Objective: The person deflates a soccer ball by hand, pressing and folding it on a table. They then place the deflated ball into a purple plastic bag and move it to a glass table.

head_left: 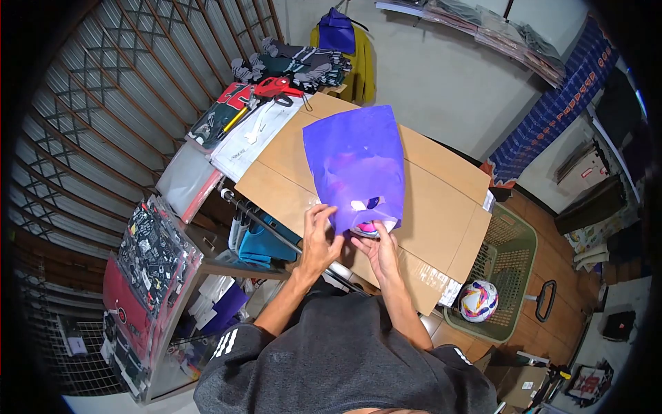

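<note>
A purple carry bag (355,155) lies on the cardboard with its open end toward me. Through its mouth and handle cutout shows part of a white ball with pink and dark patches (367,228); the rest is hidden inside. My left hand (318,241) is at the left edge of the bag's mouth, fingers bent and thumb closed in on the purple material. My right hand (379,255) is under the near end, thumb on top, gripping the bag's rim beside the ball.
Flat cardboard (441,200) covers the work surface. A red tape dispenser (277,87) and a yellow cutter (236,121) lie at the back left. Right of me, a green basket (516,276) holds a second ball (478,301). Packed clothing (148,255) stands on the left.
</note>
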A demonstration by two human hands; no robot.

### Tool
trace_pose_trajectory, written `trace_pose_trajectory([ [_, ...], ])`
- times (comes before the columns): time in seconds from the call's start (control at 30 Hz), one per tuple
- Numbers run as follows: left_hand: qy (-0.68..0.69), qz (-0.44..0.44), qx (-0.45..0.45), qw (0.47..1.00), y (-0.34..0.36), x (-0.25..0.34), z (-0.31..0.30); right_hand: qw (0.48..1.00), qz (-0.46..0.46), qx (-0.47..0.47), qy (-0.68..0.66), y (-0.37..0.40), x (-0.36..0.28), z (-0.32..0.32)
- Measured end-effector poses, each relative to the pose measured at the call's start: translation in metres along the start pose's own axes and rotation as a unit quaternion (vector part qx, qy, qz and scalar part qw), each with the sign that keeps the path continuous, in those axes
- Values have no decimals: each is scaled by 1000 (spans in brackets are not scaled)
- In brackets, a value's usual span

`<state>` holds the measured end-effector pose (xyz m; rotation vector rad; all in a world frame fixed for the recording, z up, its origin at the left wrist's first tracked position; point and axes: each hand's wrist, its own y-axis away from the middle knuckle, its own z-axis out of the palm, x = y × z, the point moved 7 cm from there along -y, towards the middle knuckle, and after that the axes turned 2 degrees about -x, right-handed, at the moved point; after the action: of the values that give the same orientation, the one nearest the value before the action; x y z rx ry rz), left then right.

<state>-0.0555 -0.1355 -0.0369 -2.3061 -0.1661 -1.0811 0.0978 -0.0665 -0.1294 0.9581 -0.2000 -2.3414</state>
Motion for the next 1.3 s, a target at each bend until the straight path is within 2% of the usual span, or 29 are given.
trace_pose_trajectory([
  [0.03, 24, -40, 57, 997, 2, 6, -7, 1000, -5, -4, -13, 0, -2, 3],
  [0.13, 42, -81, 19, 996, 7, -19, 1, 1000, 1, -16, -5, -7, -5, 8],
  [0.17, 38, -44, 52, 997, 8, -17, 2, 1000, 8, -12, -3, -9, -5, 9],
  [0.4, 31, 2, 4, 1000, 10, -7, 2, 999, -27, -8, -16, -40, 1, 17],
  [0.67, 18, -12, 33, 999, 13, -18, -16, 992, 2, -26, 120, -69, 0, 47],
  [0.83, 5, -38, 88, 995, 17, -19, -31, 997, 14, -70, 34, -82, 16, 57],
  [0.97, 7, -49, 83, 995, 21, -22, -37, 995, 46, -73, -52, -97, 49, 65],
  [1.07, -6, -61, 90, 994, 23, -33, -47, 981, 152, -118, -6, -69, 29, 95],
  [1.1, -10, -71, 97, 993, 25, -37, -51, 974, 193, -118, 32, -87, 39, 78],
  [1.2, -9, -81, 104, 991, 27, -40, -55, 969, 152, -143, 134, -100, 41, 81],
  [1.23, -7, -77, 103, 992, 29, -41, -55, 971, 137, -126, 152, -100, 43, 83],
  [1.3, 1, -68, 92, 993, 28, -38, -54, 981, 93, -121, 118, -98, 51, 95],
])
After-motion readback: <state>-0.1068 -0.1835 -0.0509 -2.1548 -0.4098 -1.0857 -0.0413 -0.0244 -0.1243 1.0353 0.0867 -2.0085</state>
